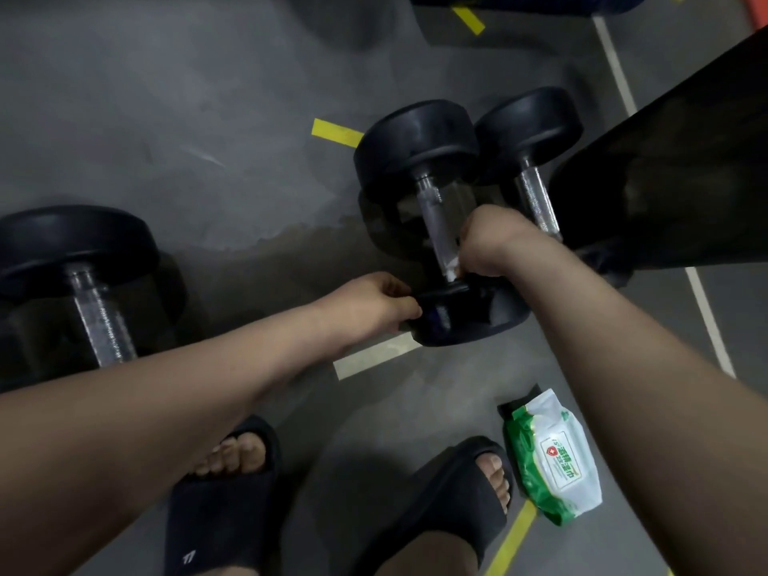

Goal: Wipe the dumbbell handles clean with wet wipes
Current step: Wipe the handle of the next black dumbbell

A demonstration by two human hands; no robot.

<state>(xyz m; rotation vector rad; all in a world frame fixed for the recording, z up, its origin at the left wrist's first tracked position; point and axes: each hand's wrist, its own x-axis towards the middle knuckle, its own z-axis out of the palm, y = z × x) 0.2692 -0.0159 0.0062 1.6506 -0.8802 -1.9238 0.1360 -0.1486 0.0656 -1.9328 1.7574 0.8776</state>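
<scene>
Fingers [409, 307] of left hand [368, 303] curled over near head of middle dumbbell [415, 143], gripping its rim. Right hand [490, 243] clenched round near end of handle [434, 218], white wipe [454, 266] pinched against it. Second dumbbell [75, 243] well left of middle dumbbell. Third dumbbell [532, 122] just right of it. Wipes pack [552, 455] on floor, nearer camera and right of it.

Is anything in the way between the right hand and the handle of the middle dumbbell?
Nothing blocks it. The right hand is on the handle near its lower end, with only the white wipe between them. The left hand grips the near head, clear of the handle.
</scene>
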